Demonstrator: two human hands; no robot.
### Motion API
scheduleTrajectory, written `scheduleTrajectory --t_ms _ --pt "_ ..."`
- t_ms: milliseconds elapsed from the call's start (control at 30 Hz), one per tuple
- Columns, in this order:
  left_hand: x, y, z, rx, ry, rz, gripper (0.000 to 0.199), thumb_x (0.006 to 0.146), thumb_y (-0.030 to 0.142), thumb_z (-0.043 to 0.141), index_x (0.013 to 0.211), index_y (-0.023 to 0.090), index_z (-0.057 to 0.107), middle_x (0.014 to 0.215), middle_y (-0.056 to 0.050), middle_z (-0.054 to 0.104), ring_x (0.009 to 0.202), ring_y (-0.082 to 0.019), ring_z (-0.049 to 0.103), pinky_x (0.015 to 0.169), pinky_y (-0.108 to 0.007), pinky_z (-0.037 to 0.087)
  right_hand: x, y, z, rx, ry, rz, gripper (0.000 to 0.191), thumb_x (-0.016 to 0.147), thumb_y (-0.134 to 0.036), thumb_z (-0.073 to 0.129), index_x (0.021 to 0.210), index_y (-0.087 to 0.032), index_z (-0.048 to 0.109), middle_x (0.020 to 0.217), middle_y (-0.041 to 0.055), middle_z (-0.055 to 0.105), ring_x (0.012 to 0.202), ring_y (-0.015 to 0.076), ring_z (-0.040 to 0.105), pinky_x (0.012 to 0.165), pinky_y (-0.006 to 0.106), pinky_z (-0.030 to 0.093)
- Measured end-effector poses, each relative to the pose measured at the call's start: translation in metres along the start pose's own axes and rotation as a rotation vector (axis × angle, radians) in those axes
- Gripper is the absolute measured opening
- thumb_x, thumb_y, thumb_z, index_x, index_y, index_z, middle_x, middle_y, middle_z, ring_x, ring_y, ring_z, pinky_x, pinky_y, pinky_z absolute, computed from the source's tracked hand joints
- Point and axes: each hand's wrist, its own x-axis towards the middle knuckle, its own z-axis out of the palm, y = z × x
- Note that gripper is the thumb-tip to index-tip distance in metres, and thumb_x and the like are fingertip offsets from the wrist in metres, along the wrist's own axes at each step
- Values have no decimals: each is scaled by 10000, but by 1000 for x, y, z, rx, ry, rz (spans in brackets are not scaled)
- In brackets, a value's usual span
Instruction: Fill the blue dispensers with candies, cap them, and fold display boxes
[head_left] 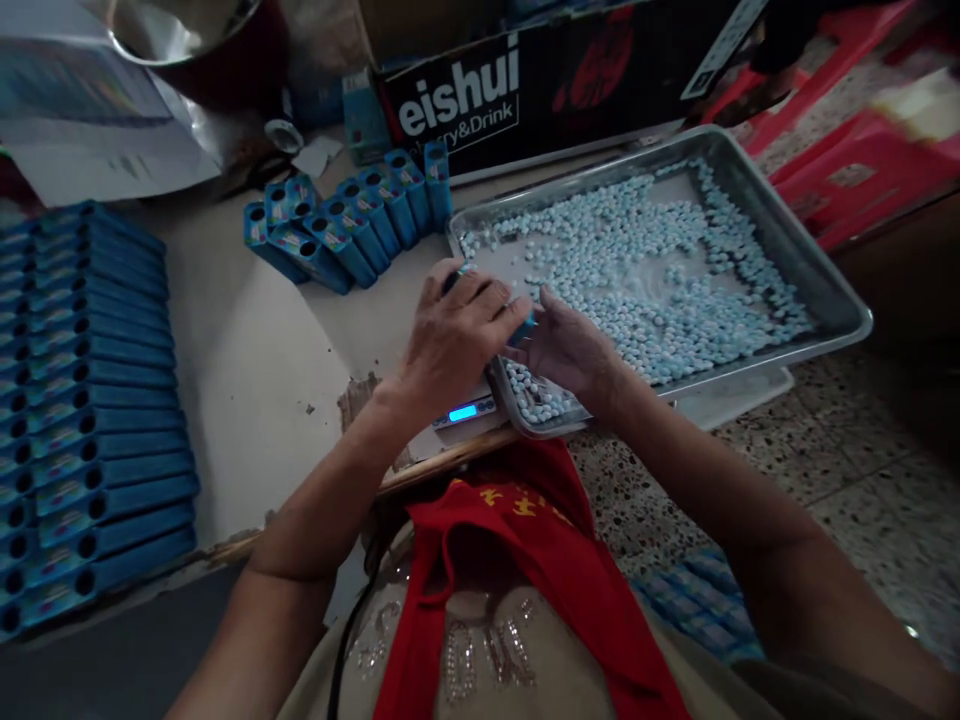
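Note:
My left hand (457, 330) is closed over a small blue box (522, 328), holding it above the near left corner of a metal tray (832, 285). Most of that box is hidden by my fingers. Palm turned up and fingers apart, my right hand (574, 345) is cupped at the box's right end; whether it touches the box is hard to see. Many small pale blue and white pellets, like candies (637, 340), lie spread in the tray. Below my left hand, a digital scale (463, 412) shows a lit blue display.
Several upright blue boxes (352, 235) with dark round holes stand behind my left hand. Rows of similar boxes (97, 420) fill the table's left side. A black printed carton (525, 95) borders the back. A dark red bowl (225, 60) stands back left; red plastic stools (840, 170) are at right.

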Motion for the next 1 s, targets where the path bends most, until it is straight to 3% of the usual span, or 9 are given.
scheduleTrajectory --t_ms 100,200,367,500,600,700,833,933,1000 --pt "2 -8 10 11 -2 -66 262 971 179 629 1161 312 750 1177 -49 758 1181 -268 643 1156 -494 442 -4 -3 3 109 30 7 334 1111 -384 381 943 -231 625 854 45 719 811 185 680 749 329 624" --pt "-12 -21 18 -85 54 -211 246 933 222 706 1168 284 745 1188 -58 759 1146 -262 667 1079 -433 505 -6 -5 -2 111 23 22 261 1087 -331 433 933 -246 625 843 52 719 845 195 698 762 331 645" --pt "-51 -34 25 -516 333 -517 385 873 379 812 1209 246 679 1155 -40 759 1071 -212 724 987 -342 582 -5 -8 -16 21 16 49 133 963 -170 551 959 -213 677 930 96 743 945 197 738 807 286 670" --pt "-87 -35 36 -788 399 -678 468 801 391 873 1189 258 647 1099 -10 773 1010 -202 758 943 -341 620 -5 -8 -22 -105 24 -13 323 787 23 587 963 -222 702 994 69 765 1008 185 752 845 260 674" --pt "-106 -31 47 -807 359 -715 447 814 383 859 1198 288 652 1105 -1 779 993 -198 765 925 -357 639 -5 -6 -24 -233 13 -50 270 830 -4 627 935 -233 727 962 63 766 915 167 748 780 244 671" --pt "-113 -28 52 -789 339 -689 446 837 391 838 1231 302 651 1139 -12 777 1014 -198 760 928 -371 646 -6 -8 -23 -410 -31 -74 57 926 -198 709 949 -233 748 864 40 731 654 112 645 542 201 579" --pt "-117 -34 39 -755 317 -615 617 806 378 876 1355 304 606 1308 -62 732 1199 -222 717 1026 -387 608 -12 -14 -12 -670 -64 -130 164 948 -411 740 936 -247 744 760 -1 651 513 69 463 425 196 394" --pt "-132 -44 20 -682 366 -634 655 783 363 897 1365 291 606 1326 -77 720 1282 -241 680 1082 -411 574 -20 -19 2 -698 -15 -150 125 977 -350 709 931 -237 738 752 -4 624 570 73 493 510 190 448" --pt "-147 -49 7 -669 394 -723 594 779 341 895 1312 269 642 1249 -72 743 1218 -237 707 1059 -407 583 -27 -24 12 -645 26 -125 83 985 -212 664 957 -198 741 776 3 632 637 67 537 587 164 485"
